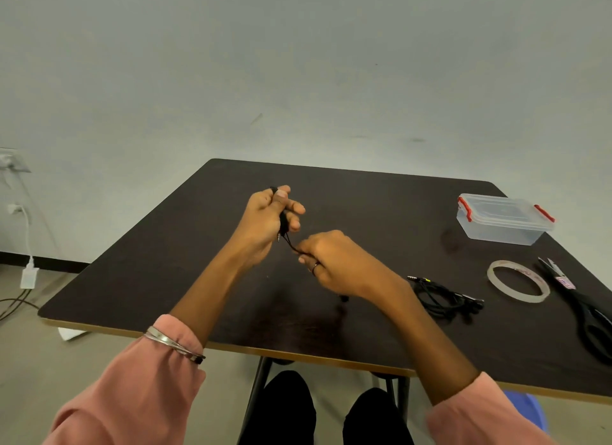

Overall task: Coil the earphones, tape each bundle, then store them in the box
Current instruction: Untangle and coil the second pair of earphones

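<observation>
Two pink sleeves (132, 388) reached forward from the bottom of the view, the left one carrying a silver bangle (172, 343) at the cuff, and dark trousers (284, 408) showed below the near edge of the table (381, 219). Above the dark tabletop the right hand (334, 262) was held low, a ring on one finger, its fingers curled in and pinching a thin black earphone cable (291, 244); a small dark end of that cable hung under the wrist, just above the table. The cable ran up and left to the left hand (268, 219), raised a little farther out, where it was wound into a small black bundle around the fingers, the thumb pressing it at the top and the other fingers bent loosely round it; a metal plug dangled just beside the palm. To the right of the right forearm a second set of earphones (443, 298) lay in a loose black heap on the table, its plug pointing left. Near it, farther right, a roll of clear tape (518, 280) lay flat, and just beside that, black scissors (583, 305) lay closed with the blades pointing away. Beyond the tape, near the far right corner, stood a clear plastic box (500, 219) with red clips, its lid on. On the left, past the table, a white charger (29, 275) hung by its cord from a wall socket over the floor.
</observation>
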A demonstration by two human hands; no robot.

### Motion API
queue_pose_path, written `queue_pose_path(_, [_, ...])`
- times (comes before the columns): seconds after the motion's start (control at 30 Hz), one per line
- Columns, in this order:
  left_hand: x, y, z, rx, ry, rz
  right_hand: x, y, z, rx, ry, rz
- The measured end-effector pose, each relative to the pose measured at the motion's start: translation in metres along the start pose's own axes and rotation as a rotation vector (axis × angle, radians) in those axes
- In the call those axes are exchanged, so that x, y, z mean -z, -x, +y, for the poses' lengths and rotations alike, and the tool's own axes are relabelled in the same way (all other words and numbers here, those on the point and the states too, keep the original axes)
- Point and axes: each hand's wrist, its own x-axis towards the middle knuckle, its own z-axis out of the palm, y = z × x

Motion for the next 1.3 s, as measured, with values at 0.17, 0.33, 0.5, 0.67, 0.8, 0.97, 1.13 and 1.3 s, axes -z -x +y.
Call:
queue_pose_path(0.17, [-0.002, 0.007, -0.011, -0.013, -0.253, -0.138, 0.024, 0.001, 0.000, 0.021, -0.050, 0.072])
queue_pose_path(0.33, [-0.005, 0.023, -0.012, -0.009, -0.325, -0.431, 0.057, 0.004, 0.010, 0.031, -0.104, 0.103])
queue_pose_path(0.5, [0.000, 0.028, -0.014, 0.256, -0.050, -0.556, 0.075, 0.006, 0.026, 0.023, -0.189, 0.069])
queue_pose_path(0.67, [-0.004, 0.028, -0.018, 0.216, 0.032, -0.644, 0.066, -0.004, 0.040, 0.115, 0.029, 0.149])
queue_pose_path(0.8, [-0.008, 0.024, -0.019, 0.216, 0.251, -0.529, 0.036, -0.007, 0.047, -0.008, 0.110, 0.445])
queue_pose_path(0.97, [-0.014, 0.022, -0.024, 0.194, 0.363, -0.440, 0.015, -0.002, 0.030, -0.205, -0.607, 0.485])
queue_pose_path(1.13, [-0.020, 0.022, -0.028, 0.175, 0.358, -0.384, 0.011, 0.006, 0.029, -0.276, -1.194, 0.311])
queue_pose_path(1.3, [-0.025, 0.018, -0.032, 0.121, 0.183, -0.244, 0.006, 0.013, 0.038, -0.262, -1.251, 0.231])
